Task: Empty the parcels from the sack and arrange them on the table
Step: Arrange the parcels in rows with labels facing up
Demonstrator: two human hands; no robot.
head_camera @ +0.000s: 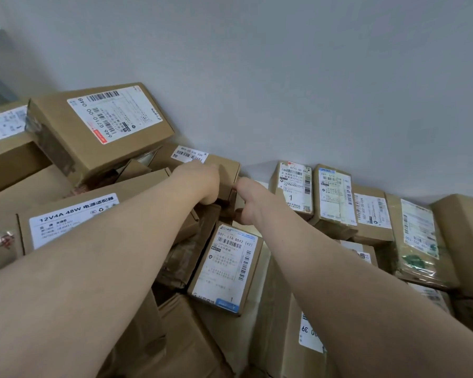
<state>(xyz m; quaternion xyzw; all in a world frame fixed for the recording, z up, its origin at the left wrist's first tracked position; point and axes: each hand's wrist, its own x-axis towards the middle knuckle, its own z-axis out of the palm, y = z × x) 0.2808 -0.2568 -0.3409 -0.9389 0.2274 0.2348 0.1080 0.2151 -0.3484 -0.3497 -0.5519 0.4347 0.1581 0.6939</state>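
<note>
Left hand (202, 184) grips the small parcel (224, 164) at far centre against the wall (284, 77). Right hand (247, 203) meets its right end, grip unclear. Lifting may topple the large parcel (99, 126) leaning just left.

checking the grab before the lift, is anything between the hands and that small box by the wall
Nothing visible does. The left hand grips the small box over its top, and the right hand touches its right edge. How the right fingers lie cannot be told.
</note>
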